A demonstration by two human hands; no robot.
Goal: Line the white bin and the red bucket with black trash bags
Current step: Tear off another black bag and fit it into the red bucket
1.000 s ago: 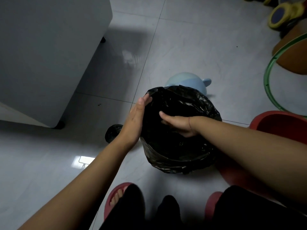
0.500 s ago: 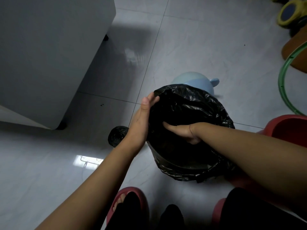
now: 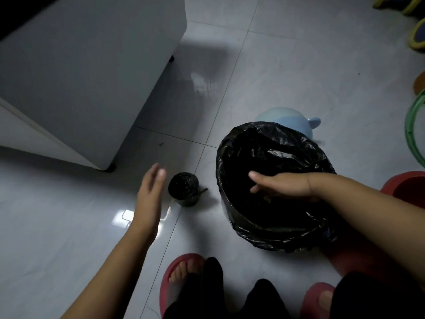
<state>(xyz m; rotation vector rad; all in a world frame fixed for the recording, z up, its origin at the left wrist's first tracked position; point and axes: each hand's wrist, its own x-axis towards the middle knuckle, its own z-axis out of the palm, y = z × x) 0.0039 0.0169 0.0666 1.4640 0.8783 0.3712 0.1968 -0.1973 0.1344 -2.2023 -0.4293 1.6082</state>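
A black trash bag [image 3: 271,143] covers the bin on the floor, folded over its rim so that no white shows. My right hand [image 3: 279,184] reaches over the bag's mouth with fingers spread, holding nothing. My left hand [image 3: 150,187] hovers open, off the bin, just left of a roll of black bags [image 3: 183,188] standing on the tiles. The red bucket [image 3: 407,185] shows at the right edge behind my right forearm, with no bag in it.
A white cabinet [image 3: 87,72] fills the upper left. A pale blue lidded pot [image 3: 289,119] sits right behind the bin. A green hoop [image 3: 410,130] lies at the right edge. My feet in red slippers [image 3: 181,270] are at the bottom.
My left hand has left the bin's left rim and swung left towards the roll of bags. My right hand has risen from inside the bag to its mouth.
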